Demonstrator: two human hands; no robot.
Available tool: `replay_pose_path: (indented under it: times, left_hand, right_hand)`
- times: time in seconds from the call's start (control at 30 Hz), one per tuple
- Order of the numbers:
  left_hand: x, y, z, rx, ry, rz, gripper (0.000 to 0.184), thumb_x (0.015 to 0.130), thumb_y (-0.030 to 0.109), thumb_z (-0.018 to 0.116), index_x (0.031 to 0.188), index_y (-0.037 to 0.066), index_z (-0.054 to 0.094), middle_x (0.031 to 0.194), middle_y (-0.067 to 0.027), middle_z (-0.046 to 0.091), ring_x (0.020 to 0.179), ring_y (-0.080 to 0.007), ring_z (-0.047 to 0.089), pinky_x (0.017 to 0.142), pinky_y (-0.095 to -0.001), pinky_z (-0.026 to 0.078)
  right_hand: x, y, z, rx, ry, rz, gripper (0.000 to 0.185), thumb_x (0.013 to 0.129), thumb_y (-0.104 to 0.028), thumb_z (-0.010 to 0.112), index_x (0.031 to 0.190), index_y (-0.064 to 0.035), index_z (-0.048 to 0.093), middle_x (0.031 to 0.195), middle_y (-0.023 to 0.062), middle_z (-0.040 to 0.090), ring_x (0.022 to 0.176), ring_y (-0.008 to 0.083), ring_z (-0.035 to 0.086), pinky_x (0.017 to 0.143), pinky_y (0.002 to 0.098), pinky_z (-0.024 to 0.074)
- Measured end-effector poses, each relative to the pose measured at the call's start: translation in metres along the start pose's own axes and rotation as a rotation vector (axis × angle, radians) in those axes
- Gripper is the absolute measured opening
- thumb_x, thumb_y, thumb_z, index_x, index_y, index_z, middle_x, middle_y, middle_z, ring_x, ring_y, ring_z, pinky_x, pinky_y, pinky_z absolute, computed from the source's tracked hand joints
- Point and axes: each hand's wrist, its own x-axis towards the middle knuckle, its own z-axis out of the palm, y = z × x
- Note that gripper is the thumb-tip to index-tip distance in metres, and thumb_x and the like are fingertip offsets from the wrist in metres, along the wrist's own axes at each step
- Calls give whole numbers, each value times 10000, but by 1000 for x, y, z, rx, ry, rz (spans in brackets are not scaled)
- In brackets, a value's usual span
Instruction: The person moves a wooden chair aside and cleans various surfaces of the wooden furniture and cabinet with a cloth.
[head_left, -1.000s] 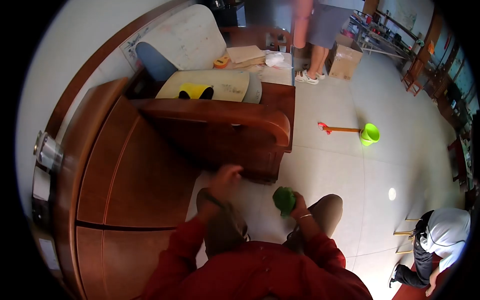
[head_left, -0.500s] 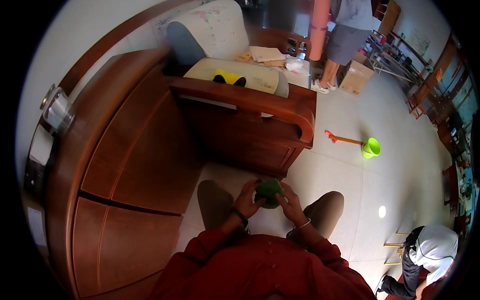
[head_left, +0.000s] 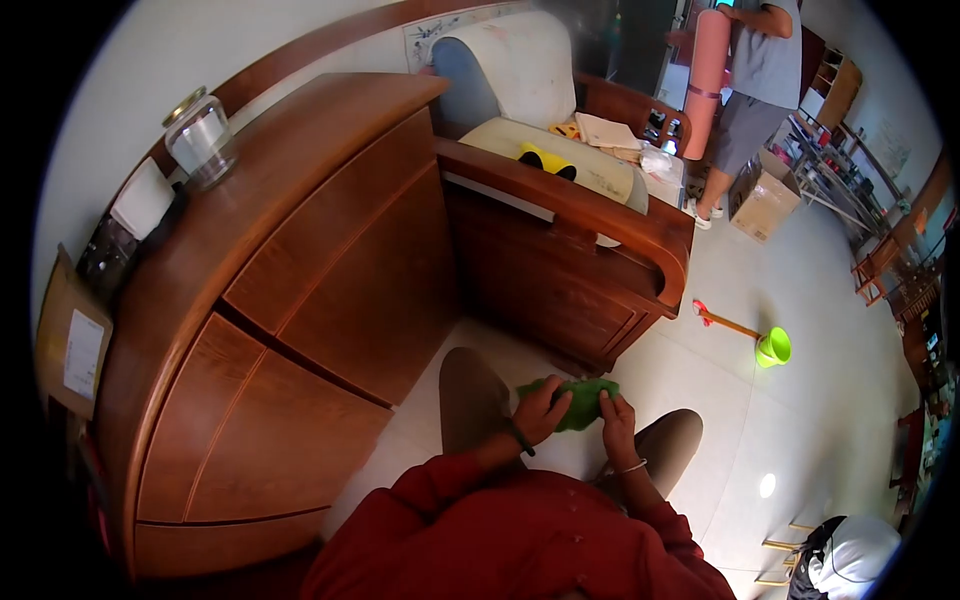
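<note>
A green cloth-like piece [head_left: 578,410] is stretched between my two hands, above the floor and between my knees. My left hand [head_left: 541,412] grips its left part, with the fingers bent over it and a dark band on the wrist. At its right edge my right hand [head_left: 617,420] pinches it between thumb and fingers, a light bracelet on that wrist. Just left of my hands stands a brown wooden cabinet [head_left: 330,260].
A wooden bench [head_left: 570,280] with cushions is ahead. On the cabinet stands a glass jar [head_left: 203,140]. A green bucket [head_left: 773,347] with a stick lies on the floor right. One person [head_left: 765,60] stands by a pink roll [head_left: 706,85]; another [head_left: 855,560] is low at bottom right.
My left hand has come to the green piece, which my right hand held alone at first. The piece is now spread wider. The view has turned left, shifting the surroundings rightward.
</note>
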Motion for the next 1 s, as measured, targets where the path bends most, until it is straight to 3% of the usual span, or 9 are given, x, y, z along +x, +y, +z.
replay_pose_path:
  times: [0.07,0.2,0.3,0.4,0.57,0.73,0.87,0.93,1.0]
  left_hand:
    - [1,-21,14,-364,7,-272,317,841,212,619,1086,36,522,851,-103,618,790,-214,622,720,-298,481]
    - [-4,-17,18,-510,-80,-260,382,813,267,664,1078,22,540,853,-80,629,792,-159,615,702,-275,478]
    - [-8,-13,5,-555,-390,-325,397,803,224,694,1104,9,549,964,-51,614,847,-118,575,742,-252,474]
    - [-7,-29,3,-762,-453,-735,390,842,303,646,1092,11,578,954,-60,631,844,-130,596,745,-263,481]
    - [4,-41,-11,-1037,-12,-587,377,861,359,605,1014,14,607,898,-59,644,771,-140,618,692,-271,497]
    - [48,-28,-86,-723,444,-450,395,870,371,591,994,-4,601,928,-61,628,810,-134,596,698,-277,484]
    - [103,-18,-146,-572,694,-125,445,884,394,564,986,-38,603,899,-72,617,813,-127,566,694,-296,457]
    - [139,-27,-173,-186,730,-2,476,893,405,542,952,-63,600,856,-100,625,779,-184,576,698,-322,457]
    - [182,-46,-193,199,671,-31,491,897,402,522,940,-82,592,825,-156,629,756,-292,591,717,-387,453]
  right_hand:
    - [-2,-7,2,122,26,119,230,942,-191,489,927,17,588,780,13,567,722,80,489,645,243,429]
    - [-2,-6,6,139,45,131,220,941,-176,482,918,18,584,766,-3,552,692,75,483,606,245,429]
    - [-4,2,7,2,-50,77,240,941,-206,482,985,3,592,835,42,604,751,99,535,644,247,449]
    - [-6,-17,11,-215,-86,-44,281,947,-227,466,1016,16,590,880,107,625,758,136,557,633,260,454]
    - [2,-3,-32,-136,22,38,361,951,-283,450,1078,23,593,974,133,641,888,177,606,700,296,511]
    - [13,-38,-99,-408,200,-42,253,906,-148,500,1065,17,608,974,149,650,889,206,611,790,315,468]
    - [26,-11,-143,-741,449,-260,201,865,-77,514,1025,-19,622,981,148,625,895,271,606,766,334,483]
    - [27,-9,-138,-691,486,-171,187,851,-103,522,979,-22,632,992,150,633,941,299,597,830,360,465]
    - [29,16,-146,-1073,355,-299,164,834,-104,535,938,-27,635,979,149,633,929,304,591,827,361,463]
